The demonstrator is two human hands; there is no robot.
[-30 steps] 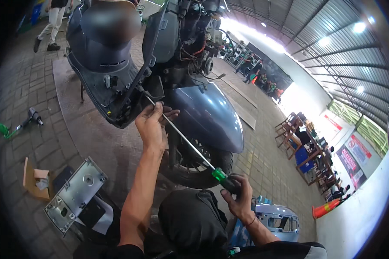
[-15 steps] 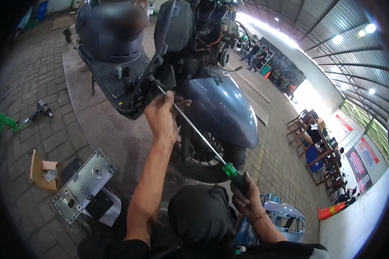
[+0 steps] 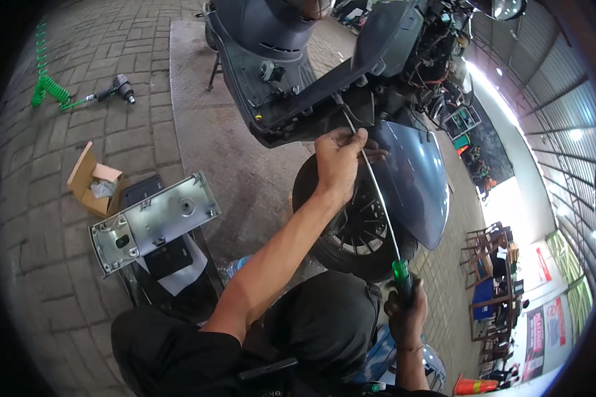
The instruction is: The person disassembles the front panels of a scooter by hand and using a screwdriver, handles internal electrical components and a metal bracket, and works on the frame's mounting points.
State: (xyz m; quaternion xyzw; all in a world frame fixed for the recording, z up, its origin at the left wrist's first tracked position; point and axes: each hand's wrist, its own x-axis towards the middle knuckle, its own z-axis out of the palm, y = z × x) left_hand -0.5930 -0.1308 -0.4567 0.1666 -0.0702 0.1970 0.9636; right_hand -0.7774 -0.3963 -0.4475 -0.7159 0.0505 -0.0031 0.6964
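Observation:
A long screwdriver (image 3: pixel 379 188) with a green and black handle slants between my hands, its thin metal shaft pointing up and left. My right hand (image 3: pixel 408 312) is closed around the handle. My left hand (image 3: pixel 340 157) pinches the shaft close to its far end. That tip reaches into the dark plastic of a partly stripped scooter (image 3: pixel 271 83), just beneath its front panel; what it touches there is hidden. Right of my left hand is the glossy blue-grey front fender (image 3: pixel 417 188), above the spoked front wheel (image 3: pixel 354 231).
At left, an impact wrench (image 3: pixel 117 90) on a green coiled hose (image 3: pixel 49 91) lies on the paving. Nearer are an open cardboard box (image 3: pixel 86 173) and a silver-grey panel (image 3: pixel 169 213). Wooden tables (image 3: pixel 510 278) and an orange cone (image 3: pixel 475 384) stand at right.
My view has swung left, so the scooter and both hands appear further right. The screwdriver looks steeper in the picture. Both hands keep their hold on it.

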